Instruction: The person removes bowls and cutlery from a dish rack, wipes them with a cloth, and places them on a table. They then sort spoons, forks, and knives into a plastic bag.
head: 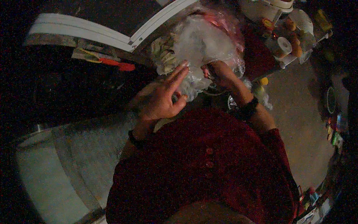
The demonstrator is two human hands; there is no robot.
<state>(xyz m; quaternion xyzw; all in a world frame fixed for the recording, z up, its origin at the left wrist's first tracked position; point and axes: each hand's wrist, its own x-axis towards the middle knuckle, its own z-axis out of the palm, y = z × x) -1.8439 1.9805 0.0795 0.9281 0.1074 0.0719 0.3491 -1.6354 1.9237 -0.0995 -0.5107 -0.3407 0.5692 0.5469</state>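
A heap of clear plastic bags (193, 42) lies in front of me, with reddish plastic (223, 23) along its far right side. My left hand (165, 100) has its fingers stretched out and the thumb apart, at the near left edge of the plastic; nothing shows in it. The fingers of my right hand (219, 74) are curled in at the near right side of the heap and appear to pinch the clear plastic. Whether they hold anything else is hidden. Pale folded pieces (165, 54), too dim to identify, sit left of the heap.
A white ledge (84, 26) meets a second white strip (159, 21) at a corner. A red-handled tool (117, 64) lies below it. At the upper right are a pale appliance (268, 9), a white roll (284, 45) and a yellow-capped bottle (260, 86). Much is dark.
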